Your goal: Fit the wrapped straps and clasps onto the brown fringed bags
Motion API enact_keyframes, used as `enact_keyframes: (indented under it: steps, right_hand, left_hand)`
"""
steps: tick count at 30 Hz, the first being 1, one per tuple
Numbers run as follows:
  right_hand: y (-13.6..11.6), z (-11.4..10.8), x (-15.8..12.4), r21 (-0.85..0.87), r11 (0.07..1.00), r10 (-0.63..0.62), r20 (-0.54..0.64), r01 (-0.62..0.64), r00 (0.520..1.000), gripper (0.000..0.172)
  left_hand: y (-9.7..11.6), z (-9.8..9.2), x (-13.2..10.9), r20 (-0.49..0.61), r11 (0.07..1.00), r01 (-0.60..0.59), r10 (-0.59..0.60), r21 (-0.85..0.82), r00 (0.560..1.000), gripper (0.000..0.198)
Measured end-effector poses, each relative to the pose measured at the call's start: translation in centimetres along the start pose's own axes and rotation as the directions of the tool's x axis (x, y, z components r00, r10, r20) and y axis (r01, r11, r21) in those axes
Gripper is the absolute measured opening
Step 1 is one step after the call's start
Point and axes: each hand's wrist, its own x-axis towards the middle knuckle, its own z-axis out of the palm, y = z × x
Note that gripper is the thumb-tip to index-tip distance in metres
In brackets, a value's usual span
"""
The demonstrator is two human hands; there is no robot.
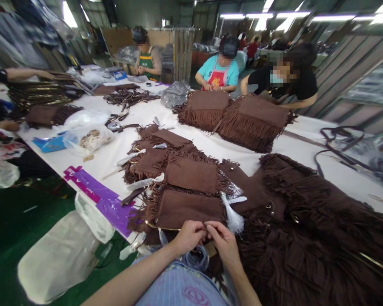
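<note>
My left hand (190, 236) and my right hand (221, 240) meet at the near edge of a brown fringed bag (190, 209). The fingers of both are pinched together, fingertips nearly touching. What they hold between them is too small to make out. A gold-coloured strip runs along the bag's near edge, left of my hands. Just right of the bag lies a bundle of white ties (234, 216). Beyond it are more brown fringed bags (191, 173), overlapping one another.
A large heap of dark brown fringed pieces (306, 246) covers the right side. Stacked bags (255, 119) stand farther back, near several people. Purple plastic (105, 204) lies along the left table edge, and a plastic bag (89, 138) sits beyond it.
</note>
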Motion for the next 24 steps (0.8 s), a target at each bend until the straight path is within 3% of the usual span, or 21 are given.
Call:
enact_keyframes:
  steps: [3, 8, 12, 16, 19, 22, 24]
  right_hand:
    - [0.3, 0.1, 0.2, 0.112, 0.992, 0.062, 0.031, -0.065, 0.998, 0.031]
    - [1.6, -0.8, -0.3, 0.217, 0.959, 0.192, -0.015, -0.184, 0.981, 0.039]
    - [2.0, -0.7, -0.9, 0.244, 0.956, 0.178, -0.042, -0.163, 0.983, 0.036]
    - [1.8, -0.4, -1.1, 0.341, 0.936, 0.118, -0.058, -0.092, 0.991, 0.029]
    - [1.4, -0.2, -1.1, 0.360, 0.925, 0.139, -0.021, -0.122, 0.990, 0.031]
    - [1.0, 0.0, -1.1, 0.270, 0.955, 0.115, 0.054, -0.125, 0.992, 0.032]
    - [0.8, 0.0, -1.2, 0.169, 0.981, 0.075, 0.145, -0.099, 0.987, 0.032]
  left_hand:
    - [-0.3, -0.2, 0.1, -0.016, 0.998, 0.017, -0.017, -0.054, 1.000, 0.020]
    - [-1.0, -0.6, -0.1, -0.030, 0.973, 0.024, -0.031, -0.229, 0.999, 0.031]
    - [-0.9, -0.8, -0.7, -0.027, 0.975, 0.001, -0.007, -0.223, 1.000, 0.022]
    - [-0.3, -0.8, -1.1, -0.017, 0.997, -0.039, 0.041, 0.063, 0.999, 0.019]
    - [0.1, -0.8, -1.4, 0.048, 0.929, -0.155, 0.148, 0.335, 0.988, 0.019]
    - [0.2, -0.7, -1.6, 0.118, 0.841, -0.241, 0.210, 0.485, 0.971, 0.018]
    - [0.2, -0.6, -1.6, 0.132, 0.830, -0.262, 0.227, 0.492, 0.965, 0.018]
